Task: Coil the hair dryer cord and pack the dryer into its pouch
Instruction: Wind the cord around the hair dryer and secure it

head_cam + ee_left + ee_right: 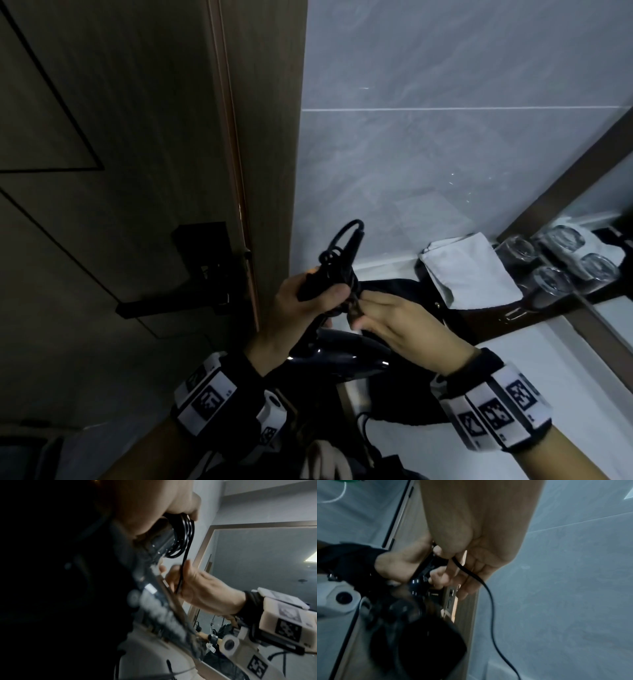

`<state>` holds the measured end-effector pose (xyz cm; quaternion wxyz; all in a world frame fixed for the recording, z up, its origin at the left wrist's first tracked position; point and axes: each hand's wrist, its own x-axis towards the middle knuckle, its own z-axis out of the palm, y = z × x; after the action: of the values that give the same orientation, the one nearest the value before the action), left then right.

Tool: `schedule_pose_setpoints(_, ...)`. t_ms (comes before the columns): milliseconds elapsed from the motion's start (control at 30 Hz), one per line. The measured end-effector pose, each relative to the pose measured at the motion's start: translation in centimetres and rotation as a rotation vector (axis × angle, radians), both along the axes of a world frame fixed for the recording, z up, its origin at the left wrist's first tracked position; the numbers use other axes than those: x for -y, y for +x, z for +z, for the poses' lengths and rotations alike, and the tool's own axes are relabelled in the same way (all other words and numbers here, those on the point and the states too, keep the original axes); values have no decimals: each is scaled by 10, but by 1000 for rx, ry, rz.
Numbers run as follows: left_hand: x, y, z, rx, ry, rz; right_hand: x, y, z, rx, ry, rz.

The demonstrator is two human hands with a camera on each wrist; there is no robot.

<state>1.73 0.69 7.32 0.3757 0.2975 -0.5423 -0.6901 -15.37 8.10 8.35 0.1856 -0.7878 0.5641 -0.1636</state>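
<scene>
up close to the dark wooden door (137, 144), the left hand (301, 308) has its fingers wrapped around the hair dryer (342, 353) handle and the coiled cord (339, 260), held above the white table (548, 359). the right hand (404, 325) pinches a strand of cord just beside it. a black pouch (394, 294) lies on the table beneath, with a folded white towel (469, 270) and upturned glasses (551, 281) farther right by the mirror; grey tiled wall (445, 154) behind.

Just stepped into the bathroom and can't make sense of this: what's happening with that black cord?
A person is coiling the hair dryer's cord. The left hand grips the coiled loops with the dryer's handle, while the right hand pinches the loose length. The hair dryer hangs below both hands, not yet packed.
</scene>
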Motion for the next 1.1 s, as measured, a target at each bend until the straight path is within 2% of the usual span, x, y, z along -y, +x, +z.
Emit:
schedule_pose_setpoints(67,5,3,0,-55,42,56,0,-7,-9,-126,32,7)
schedule_pose_setpoints(133,10,8,2,-95,37,20,-1,-16,-17,-104,96,-46)
schedule_pose_setpoints(267,13,15,8,-161,29,-37,-2,-28,-21,143,167,-86)
schedule_pose_setpoints(433,18,15,10,-233,145,91,-8,-34,-19,673,176,-177)
schedule_pose_setpoints(500,21,15,10,-266,190,117,-9,-34,-20,752,135,-211)
schedule_pose_setpoints(567,20,16,9,-242,187,102,-8,-36,-22,692,80,-265)
schedule_pose_setpoints(700,16,18,7,-144,50,-24,2,-38,-23,290,22,-385)
schedule_pose_setpoints(733,14,18,7,-120,-22,-83,5,-39,-21,240,-4,-426)
schedule_pose_setpoints(800,10,17,6,-100,-144,-217,13,-40,-15,277,-37,-487)
schedule_pose_setpoints(867,7,16,4,-16,-227,-310,20,-40,-4,369,-47,-539)
schedule_pose_setpoints(1000,7,13,-6,462,-599,-420,29,-34,26,524,-25,-569)
schedule_pose_setpoints(1100,4,7,-17,718,-746,-500,29,-18,46,446,-30,-477)
